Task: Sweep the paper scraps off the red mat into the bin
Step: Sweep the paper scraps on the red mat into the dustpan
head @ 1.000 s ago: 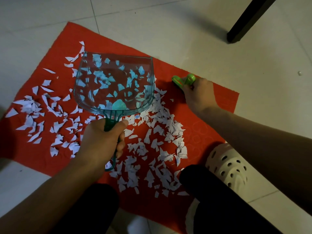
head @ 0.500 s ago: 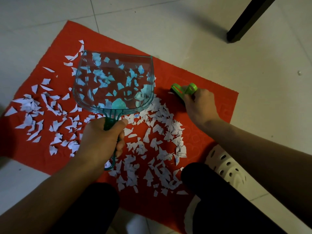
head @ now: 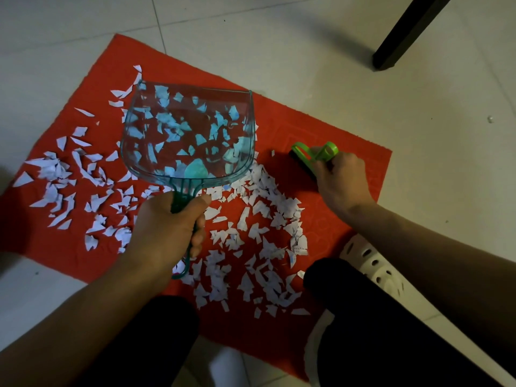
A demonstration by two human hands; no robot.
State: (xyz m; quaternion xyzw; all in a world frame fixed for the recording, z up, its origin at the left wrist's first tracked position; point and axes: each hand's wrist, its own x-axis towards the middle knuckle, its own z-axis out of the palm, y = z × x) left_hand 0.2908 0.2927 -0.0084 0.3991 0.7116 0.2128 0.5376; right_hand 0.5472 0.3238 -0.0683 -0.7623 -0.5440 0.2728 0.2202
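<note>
Left hand [head: 167, 227] grips the green handle of a translucent teal plastic dustpan [head: 190, 135], fingers curled round it, thumb lying along the top. The pan's scoop extends ahead of that grip, over the flat red fabric mat [head: 349, 163]; whether its lip touches the mat can't be told. Right hand [head: 339, 180] grips the looped handle of a small bright green plastic hand brush [head: 314, 155], fingers wrapped round it, the dark brush head down on the mat just left of the grip. Torn white paper scraps [head: 259, 233] lie scattered on the mat: a dense patch between the two grips and nearer the person, another spread left of the dustpan grip, more visible through the scoop. Dark-trousered knees at bottom, a white perforated clog [head: 377, 266] below the right forearm. Black furniture leg [head: 405, 32] stands on pale floor tiles [head: 307, 51] well beyond the brush grip.
</note>
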